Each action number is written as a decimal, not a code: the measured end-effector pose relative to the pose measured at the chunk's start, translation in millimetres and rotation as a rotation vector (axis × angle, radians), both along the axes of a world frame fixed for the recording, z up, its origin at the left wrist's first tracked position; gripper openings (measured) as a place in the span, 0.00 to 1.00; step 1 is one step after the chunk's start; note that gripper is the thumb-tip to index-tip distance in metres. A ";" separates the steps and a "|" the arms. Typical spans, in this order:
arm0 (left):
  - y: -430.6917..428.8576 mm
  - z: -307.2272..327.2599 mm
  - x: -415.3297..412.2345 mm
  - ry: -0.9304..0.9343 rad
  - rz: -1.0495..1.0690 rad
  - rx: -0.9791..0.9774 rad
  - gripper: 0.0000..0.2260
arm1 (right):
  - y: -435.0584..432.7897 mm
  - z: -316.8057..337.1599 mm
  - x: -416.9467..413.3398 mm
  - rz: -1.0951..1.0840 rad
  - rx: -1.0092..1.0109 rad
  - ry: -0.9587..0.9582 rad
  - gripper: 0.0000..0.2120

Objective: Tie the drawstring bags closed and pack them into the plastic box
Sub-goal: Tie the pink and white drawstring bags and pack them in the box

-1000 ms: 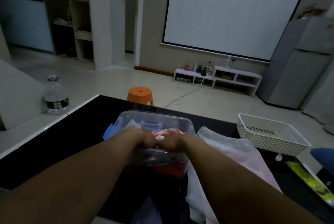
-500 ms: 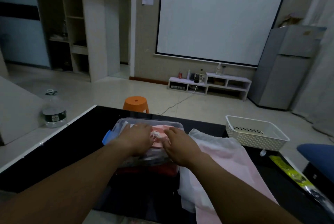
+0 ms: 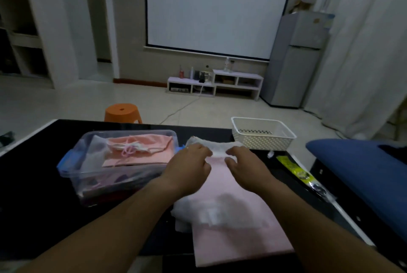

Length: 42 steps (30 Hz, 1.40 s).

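Note:
A clear plastic box [image 3: 72, 169] with blue latches stands on the black table [image 3: 33, 184] at the left. On top inside it lies a salmon-pink drawstring bag [image 3: 149, 151] with its cord knotted. Right of the box is a pile of flat bags: a pale pink bag [image 3: 237, 239] uppermost, with white fabric [image 3: 220, 211] across it. My left hand [image 3: 189, 169] and my right hand [image 3: 244, 167] are side by side at the pink bag's far end. Both pinch its white gathered mouth [image 3: 217, 151] with bent fingers.
A white perforated basket [image 3: 262, 134] sits at the table's far right. A yellow packet [image 3: 295, 169] lies along the right edge, beside a blue cushion [image 3: 363, 173]. An orange stool [image 3: 122, 112] stands on the floor beyond the table.
Both hands left the salmon-pink bag in the box and moved right onto the pale pink bag on the pile. The camera turned right and down.

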<state>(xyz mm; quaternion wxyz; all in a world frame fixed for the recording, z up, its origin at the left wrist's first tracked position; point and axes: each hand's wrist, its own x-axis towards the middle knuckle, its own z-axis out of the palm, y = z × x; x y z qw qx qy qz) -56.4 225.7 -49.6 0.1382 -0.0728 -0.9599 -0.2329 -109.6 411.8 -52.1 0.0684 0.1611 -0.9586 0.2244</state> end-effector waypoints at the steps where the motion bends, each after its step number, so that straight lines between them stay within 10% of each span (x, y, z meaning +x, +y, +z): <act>1: 8.2 -11.3 -2.9 -0.047 -0.006 0.035 0.18 | 13.6 -7.9 -2.2 -0.047 -0.003 -0.022 0.16; 8: 22.0 -76.2 -37.3 -0.474 0.157 -0.020 0.25 | 66.1 -69.1 -25.7 -0.254 -0.093 -0.340 0.07; 12: 19.2 -89.3 -56.1 -0.545 0.285 0.067 0.30 | 60.1 -77.2 -46.4 -0.321 -0.088 -0.458 0.18; 19: 20.1 -100.9 -72.8 -0.507 0.411 0.204 0.35 | 58.1 -93.6 -65.2 -0.448 -0.118 -0.459 0.24; 24: 17.2 -102.3 -73.3 -0.508 0.410 0.252 0.36 | 65.8 -88.5 -60.2 -0.484 -0.233 -0.492 0.07; 33: 10.2 -101.5 -61.6 -0.504 0.342 0.242 0.34 | 62.1 -84.7 -51.4 -0.520 -0.316 -0.489 0.20; 42: -13.5 -97.8 -59.4 -0.439 0.369 0.341 0.25 | 67.4 -86.9 -51.0 -0.388 -0.283 -0.517 0.03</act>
